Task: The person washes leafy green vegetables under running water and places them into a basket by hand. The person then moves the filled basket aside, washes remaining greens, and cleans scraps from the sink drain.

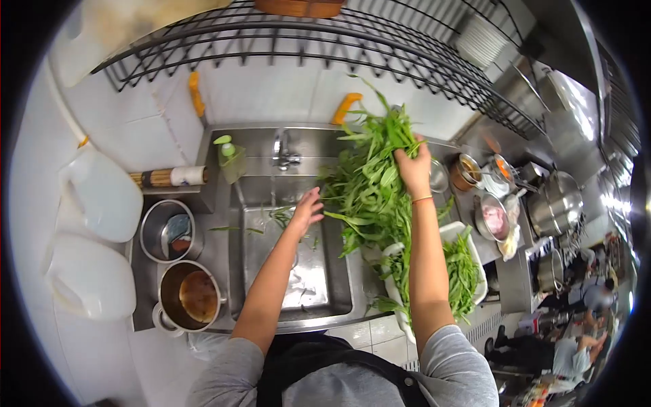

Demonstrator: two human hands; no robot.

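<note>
My right hand [413, 171] grips the upper part of a big bunch of long-leaved greens [373, 183], held up over the right side of the sink [346, 271]. The leaves hang down beside and below that hand. My left hand [307, 213] is over the basin, its fingers apart and holding nothing, just left of the bunch. Loose bits of leaf lie on the basin floor. More cut greens [461, 275] fill a white plastic basket [480, 290] under my right forearm, partly hidden by it.
The faucet [285, 159] stands behind the basin, with a thin stream of water apparently running. Left are a steel pot [150, 234], a pot with brown residue [220, 305] and a soap bottle [232, 159]. Right are bowls of food, including pinkish meat [495, 218]. A wire rack [298, 42] hangs above.
</note>
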